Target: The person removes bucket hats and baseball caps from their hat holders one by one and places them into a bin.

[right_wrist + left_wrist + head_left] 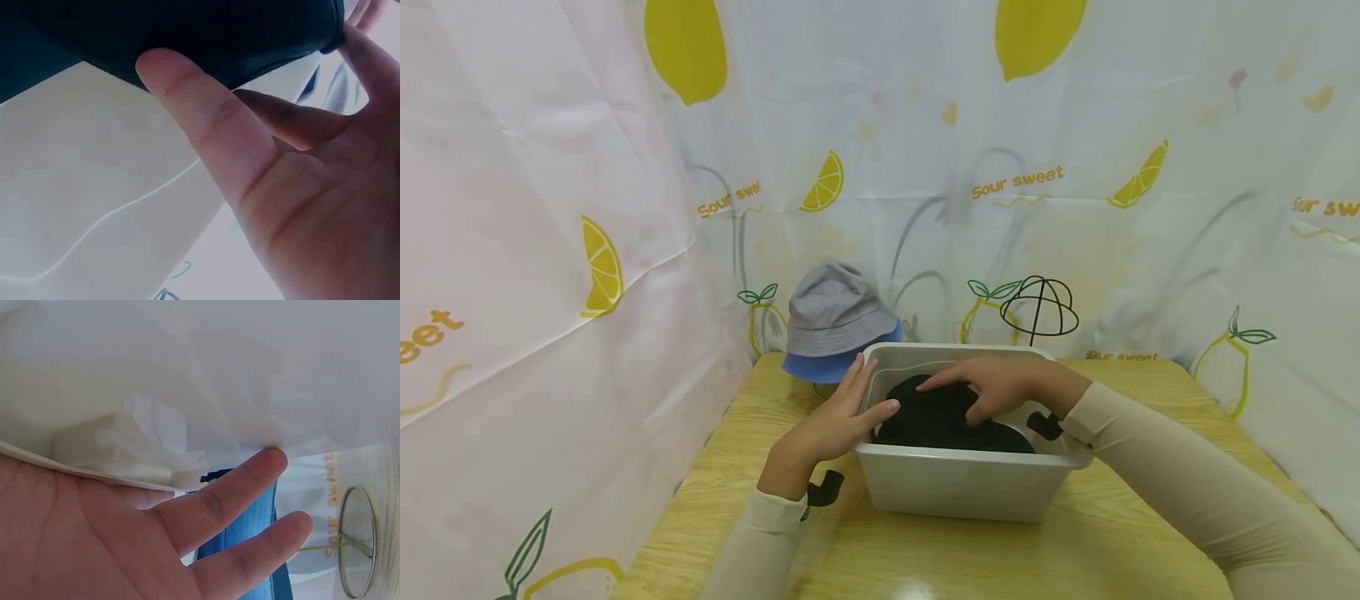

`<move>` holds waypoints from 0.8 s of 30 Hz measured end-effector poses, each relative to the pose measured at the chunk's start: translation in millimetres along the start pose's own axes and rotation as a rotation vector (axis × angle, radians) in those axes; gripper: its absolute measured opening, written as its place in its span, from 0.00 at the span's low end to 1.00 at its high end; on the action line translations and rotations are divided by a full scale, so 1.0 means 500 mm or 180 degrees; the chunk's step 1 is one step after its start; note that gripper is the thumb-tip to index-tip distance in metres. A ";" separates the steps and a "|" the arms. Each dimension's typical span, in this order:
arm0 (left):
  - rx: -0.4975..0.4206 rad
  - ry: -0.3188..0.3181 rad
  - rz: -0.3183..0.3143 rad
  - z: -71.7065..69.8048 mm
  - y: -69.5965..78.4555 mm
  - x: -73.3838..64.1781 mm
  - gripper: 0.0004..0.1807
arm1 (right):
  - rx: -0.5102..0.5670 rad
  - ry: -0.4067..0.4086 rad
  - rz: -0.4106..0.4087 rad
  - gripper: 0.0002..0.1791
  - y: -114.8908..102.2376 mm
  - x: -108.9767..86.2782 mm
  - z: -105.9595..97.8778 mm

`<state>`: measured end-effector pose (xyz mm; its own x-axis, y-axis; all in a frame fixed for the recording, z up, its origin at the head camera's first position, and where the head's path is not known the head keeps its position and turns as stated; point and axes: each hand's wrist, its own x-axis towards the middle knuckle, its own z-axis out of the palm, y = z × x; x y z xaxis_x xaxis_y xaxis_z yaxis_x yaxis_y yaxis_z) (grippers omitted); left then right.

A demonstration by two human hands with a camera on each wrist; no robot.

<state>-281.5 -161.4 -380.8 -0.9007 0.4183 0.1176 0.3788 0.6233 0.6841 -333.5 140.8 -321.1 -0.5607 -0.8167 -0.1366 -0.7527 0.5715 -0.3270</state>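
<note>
A black cloth hat [917, 421] lies inside a pale grey plastic bin [955, 483]. My right hand [1003, 385] reaches over the bin and touches the hat, index finger extended. In the right wrist view, fingers [212, 119] lie against the dark fabric and its edge. My left hand [831, 425] is at the bin's left rim, its fingers straight along the outer side and the thumb over the rim toward the hat. From the left wrist, two extended fingers [237, 494] show beside the bin's wall; the thumb is hidden there.
Behind the bin to the left, a grey bucket hat [835, 308] sits stacked on a blue hat [820, 367]. A black wire hat stand [1039, 308] rises behind the bin at right. The wooden table [737, 442] is bordered by a lemon-print curtain [865, 125].
</note>
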 end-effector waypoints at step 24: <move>-0.0007 -0.0016 0.0002 -0.002 0.000 0.001 0.52 | -0.0149 -0.0281 -0.0127 0.46 -0.006 0.041 0.022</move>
<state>-282.2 -161.8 -380.1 -0.8994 0.4220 0.1144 0.3789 0.6216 0.6856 -339.0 121.2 -333.3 -0.4990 -0.8416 -0.2068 -0.7902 0.5398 -0.2901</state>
